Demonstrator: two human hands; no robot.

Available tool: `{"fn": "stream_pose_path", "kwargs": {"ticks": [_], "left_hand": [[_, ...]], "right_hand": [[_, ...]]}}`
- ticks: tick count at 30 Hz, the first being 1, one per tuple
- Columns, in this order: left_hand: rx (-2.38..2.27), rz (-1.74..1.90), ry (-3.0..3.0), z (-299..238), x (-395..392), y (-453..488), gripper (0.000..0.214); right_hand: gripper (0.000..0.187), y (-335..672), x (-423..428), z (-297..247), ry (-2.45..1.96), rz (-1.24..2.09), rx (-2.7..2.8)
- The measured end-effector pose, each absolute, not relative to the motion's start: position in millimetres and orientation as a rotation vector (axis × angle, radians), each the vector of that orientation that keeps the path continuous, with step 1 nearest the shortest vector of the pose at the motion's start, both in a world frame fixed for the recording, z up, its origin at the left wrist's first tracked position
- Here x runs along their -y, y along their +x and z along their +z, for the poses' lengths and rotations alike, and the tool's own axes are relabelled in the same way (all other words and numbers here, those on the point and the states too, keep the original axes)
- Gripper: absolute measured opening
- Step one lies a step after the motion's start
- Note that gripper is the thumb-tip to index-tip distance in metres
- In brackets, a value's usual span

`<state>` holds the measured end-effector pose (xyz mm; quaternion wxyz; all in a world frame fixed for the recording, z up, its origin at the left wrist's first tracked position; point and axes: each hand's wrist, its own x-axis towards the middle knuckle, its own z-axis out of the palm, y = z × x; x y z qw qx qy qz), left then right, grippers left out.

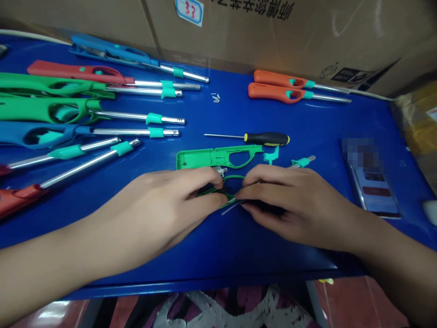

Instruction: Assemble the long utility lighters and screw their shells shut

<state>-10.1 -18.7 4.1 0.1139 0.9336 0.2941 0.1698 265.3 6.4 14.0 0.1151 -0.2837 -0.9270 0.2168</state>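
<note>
My left hand [177, 196] is closed around a green lighter casing half [235, 177], most of which its fingers cover. At the casing's other end my right hand [290, 198] has its fingers pinched on it. A thin clear tube [230, 208] sticks out below the right fingertips. Small dark parts show between the hands, too hidden to name. Just beyond lies another green casing half [201, 158], inner side up. A teal trigger [271, 156] rests by its right end. Behind the right hand, a metal barrel with a teal slider [302, 161] is partly covered.
A black and yellow screwdriver [268, 138] lies beyond the casing, with several small screws [215, 97] farther back. Several long lighters [75, 109] fill the left side. Two orange lighters [276, 92] lie back right. A phone [373, 182] is at right; a cardboard box [239, 41] stands behind.
</note>
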Motion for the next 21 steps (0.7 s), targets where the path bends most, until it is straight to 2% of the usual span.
{"fn": "stream_pose_path", "kwargs": {"ticks": [12,21], "left_hand": [[-0.860,0.479,2.751,4.0,18.4,-10.3,0.032],[-0.827,0.530,2.753,3.8,17.3,-8.8,0.033]], "right_hand": [[0.018,268.1,-5.9,13.4,-0.740,0.483,2.776],[0.022,264.8,-3.7,19.8,-0.456,0.034,2.895]]}}
